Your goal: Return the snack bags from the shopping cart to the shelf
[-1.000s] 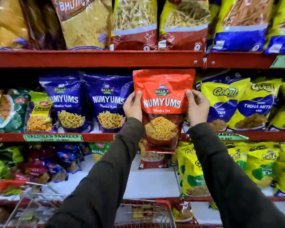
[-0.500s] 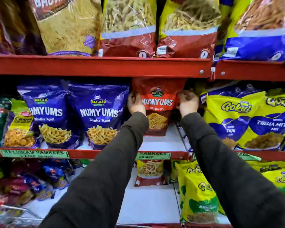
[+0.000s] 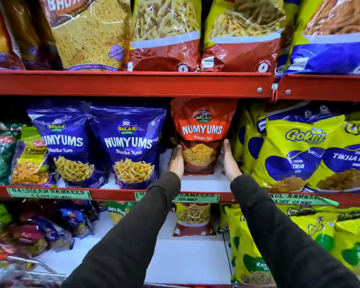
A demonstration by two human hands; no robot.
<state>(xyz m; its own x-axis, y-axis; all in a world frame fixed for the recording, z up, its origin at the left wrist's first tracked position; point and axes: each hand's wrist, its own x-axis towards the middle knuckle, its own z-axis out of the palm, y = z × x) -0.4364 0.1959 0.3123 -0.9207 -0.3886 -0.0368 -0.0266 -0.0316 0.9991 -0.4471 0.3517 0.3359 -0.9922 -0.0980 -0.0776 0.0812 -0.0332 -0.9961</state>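
Observation:
An orange-red Numyums snack bag point(image 3: 202, 129) stands upright on the white board of the middle shelf point(image 3: 204, 183), set back from the front edge. My left hand point(image 3: 176, 162) presses against its lower left side and my right hand point(image 3: 229, 161) against its lower right side, holding it between them. The bag sits between the blue Numyums bags point(image 3: 129, 142) on the left and the yellow Gokul bags point(image 3: 299, 154) on the right. The shopping cart point(image 3: 19, 273) shows only as a blurred wire edge at the bottom left.
Red shelf rails run above point(image 3: 133, 84) and below point(image 3: 112, 194) the bag, with green price labels point(image 3: 49, 193) on the lower rail. Large snack bags point(image 3: 164, 34) fill the top shelf. The bottom shelf holds a small red bag point(image 3: 193, 221), yellow bags point(image 3: 252, 246) and mixed packets point(image 3: 40, 231).
The orange bag has gone from in front of the rail to deep on the middle shelf and now stands there. My hands have slid from its upper edges down to its lower sides.

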